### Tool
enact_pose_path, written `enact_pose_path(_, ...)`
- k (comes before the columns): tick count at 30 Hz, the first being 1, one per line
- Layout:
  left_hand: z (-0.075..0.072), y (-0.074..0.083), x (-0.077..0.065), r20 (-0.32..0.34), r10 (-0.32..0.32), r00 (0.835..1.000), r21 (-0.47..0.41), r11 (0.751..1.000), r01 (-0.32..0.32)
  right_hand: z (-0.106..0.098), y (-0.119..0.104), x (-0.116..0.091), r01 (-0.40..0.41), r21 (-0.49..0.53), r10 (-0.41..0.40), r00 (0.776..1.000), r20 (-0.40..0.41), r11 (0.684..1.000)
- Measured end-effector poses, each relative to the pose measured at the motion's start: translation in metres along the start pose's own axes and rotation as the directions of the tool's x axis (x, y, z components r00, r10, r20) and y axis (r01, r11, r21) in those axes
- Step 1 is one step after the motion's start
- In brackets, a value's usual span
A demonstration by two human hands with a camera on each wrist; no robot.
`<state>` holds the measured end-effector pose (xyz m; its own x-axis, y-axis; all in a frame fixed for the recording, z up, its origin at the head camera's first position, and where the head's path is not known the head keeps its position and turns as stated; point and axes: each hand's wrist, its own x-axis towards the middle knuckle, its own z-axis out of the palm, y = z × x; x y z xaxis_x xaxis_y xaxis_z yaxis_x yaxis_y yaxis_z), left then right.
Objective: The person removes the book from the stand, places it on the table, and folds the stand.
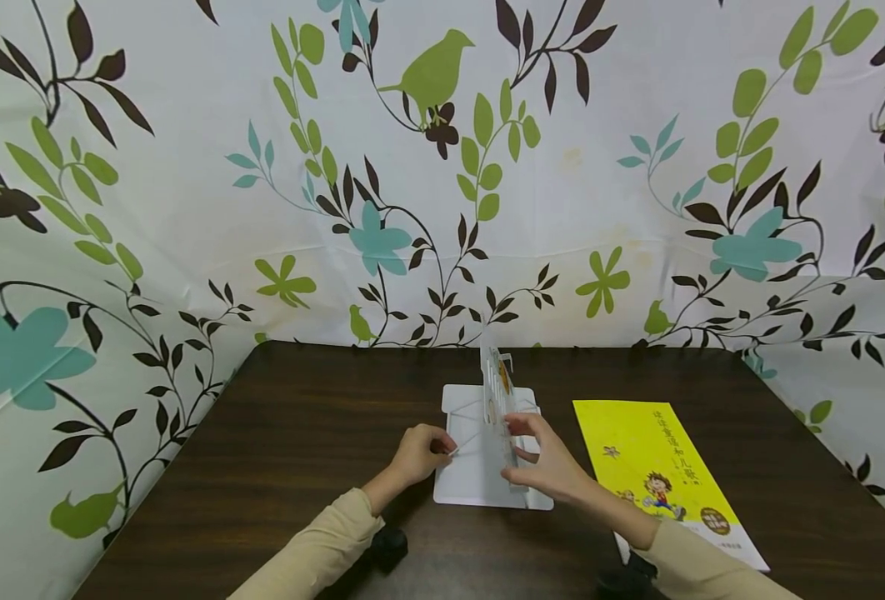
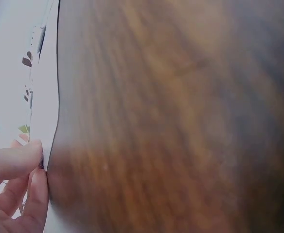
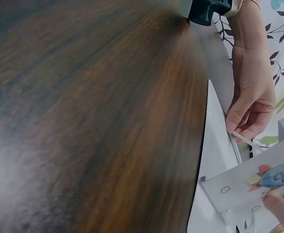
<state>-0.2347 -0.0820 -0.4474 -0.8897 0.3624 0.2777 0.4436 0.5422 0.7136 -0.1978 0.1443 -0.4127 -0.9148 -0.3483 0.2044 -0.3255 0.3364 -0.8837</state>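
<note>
A white folding stand lies on the dark table, its flat base (image 1: 463, 483) on the wood and a panel (image 1: 497, 400) standing upright from it. Between thumb and fingers my left hand (image 1: 417, 454) pinches a thin white rod (image 3: 244, 139) at the base's left side. My right hand (image 1: 546, 463) holds the upright panel from the right, its thumb and fingers on the edge nearest me. Coloured cartoon prints show on the panel's face in the right wrist view. Seen from the left wrist, the left fingertips (image 2: 34, 148) meet the edge of the white base (image 2: 47, 97).
A yellow book (image 1: 648, 450) with a cartoon child on its cover lies right of the stand, partly under my right forearm. The dark wooden table (image 1: 322, 400) ends at a patterned cloth backdrop (image 1: 562, 208). Black wrist devices (image 1: 388, 547) sit below both forearms.
</note>
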Motion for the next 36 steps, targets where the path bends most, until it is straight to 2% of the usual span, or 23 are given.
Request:
enact_pose_path(7, -0.001, -0.002, 0.000, 0.004, 0.007, 1.000, 0.017, 1.000, -0.007, -0.006, 0.008, -0.005, 0.077, 0.104, -0.076, 0.997, -0.013, 0.992)
enact_pose_path(26, 0.000, -0.003, 0.002, 0.001, -0.008, 1.000, -0.001, 1.000, 0.008, -0.014, 0.012, -0.011, 0.025, 0.139, -0.019, 0.999, -0.043, 0.990)
enact_pose_path(36, -0.005, 0.001, 0.004, 0.050, -0.021, 0.999, 0.019, 1.000, 0.020, -0.014, 0.012, -0.011, 0.013, 0.137, -0.008, 0.999, -0.037, 0.991)
